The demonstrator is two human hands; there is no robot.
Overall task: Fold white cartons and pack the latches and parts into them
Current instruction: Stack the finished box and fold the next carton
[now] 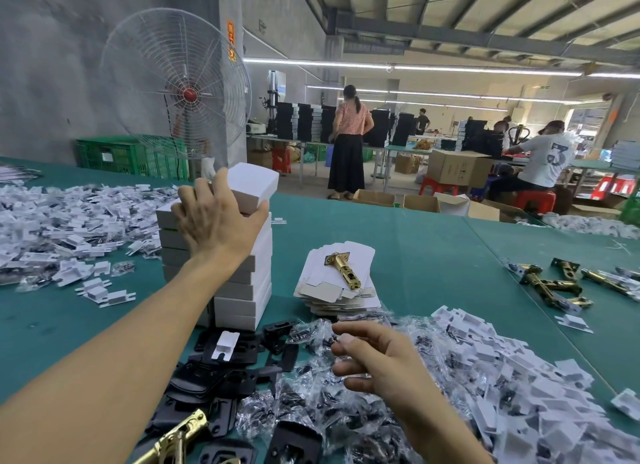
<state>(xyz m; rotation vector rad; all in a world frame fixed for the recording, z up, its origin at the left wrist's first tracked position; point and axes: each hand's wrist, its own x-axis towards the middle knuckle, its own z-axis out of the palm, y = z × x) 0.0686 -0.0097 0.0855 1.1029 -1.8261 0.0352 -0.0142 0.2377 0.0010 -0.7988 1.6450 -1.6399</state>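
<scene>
Left grip (221, 217) is closed around a folded white carton (254, 190), fingers curled over its near top edge and thumb pressed against its right side; the carton sits tilted at the top of a tall stack of folded cartons (242, 283) standing on the green bench (433, 242). Right grip (374, 359) hovers low over the near side of the bench, fingers loosely curled and holding nothing that can be seen. Just right of the stack lies a pile of flat carton blanks (337, 290), with one brass latch (343, 268) resting diagonally on top of it. In front of the stack are scattered black plates (239, 370), one small white insert (225, 343) lying on them, and another brass latch (176, 436) shows at the bottom edge. Under and around the right grip spreads a heap of clear screw bags (311, 404), which runs into a heap of white inserts (502, 366) on the right. More brass latches (554, 283) lie further right, well apart from the stack. A second heap of inserts and bags (69, 217) covers the bench on the left. Behind the bench stand a large fan (176, 89) and a green crate (117, 155); further back a standing person (349, 141) faces away and a seated person (543, 158) works at another table.
</scene>
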